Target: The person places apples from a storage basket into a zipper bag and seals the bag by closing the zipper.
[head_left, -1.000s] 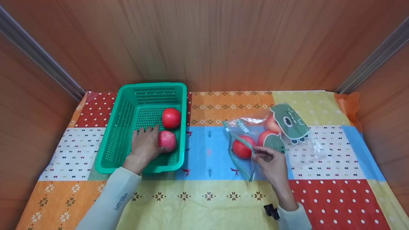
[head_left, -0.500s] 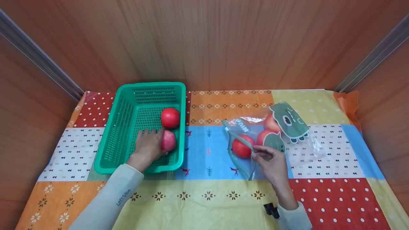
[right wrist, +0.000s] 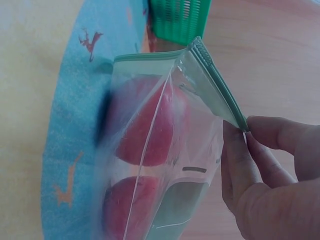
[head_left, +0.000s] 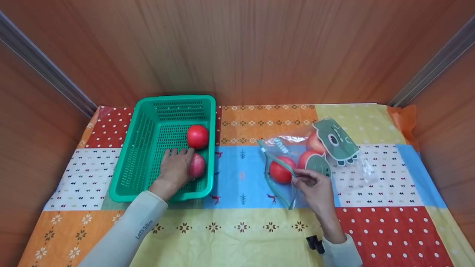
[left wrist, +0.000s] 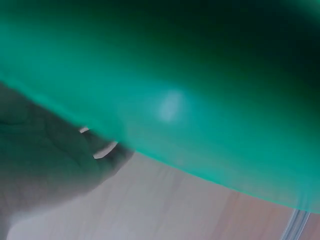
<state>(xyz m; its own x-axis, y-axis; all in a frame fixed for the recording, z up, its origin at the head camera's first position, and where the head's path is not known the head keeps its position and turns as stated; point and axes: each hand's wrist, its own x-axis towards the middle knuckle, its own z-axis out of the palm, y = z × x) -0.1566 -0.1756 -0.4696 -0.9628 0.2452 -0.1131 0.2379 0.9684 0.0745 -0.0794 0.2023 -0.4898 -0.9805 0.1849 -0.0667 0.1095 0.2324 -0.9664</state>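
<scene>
Toward the left edge of the bench [head_left: 237, 226], the left hand [head_left: 172, 174] touches the nearer apple [head_left: 198, 166], apparently picking it up — I cannot tell whether that grip has closed; lifting calls for fingers well round. The green basket [head_left: 174, 98] also holds a farther apple [head_left: 197, 137]. Toward the right edge, the right hand [head_left: 315, 189] pinches the mouth of a zip bag [head_left: 320, 167] — three apples [head_left: 281, 170] inside.

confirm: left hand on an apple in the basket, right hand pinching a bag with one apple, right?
Not one: the head view shows three apples in the bag. The rest holds: left hand on an apple in the basket, right hand pinching the bag.
</scene>
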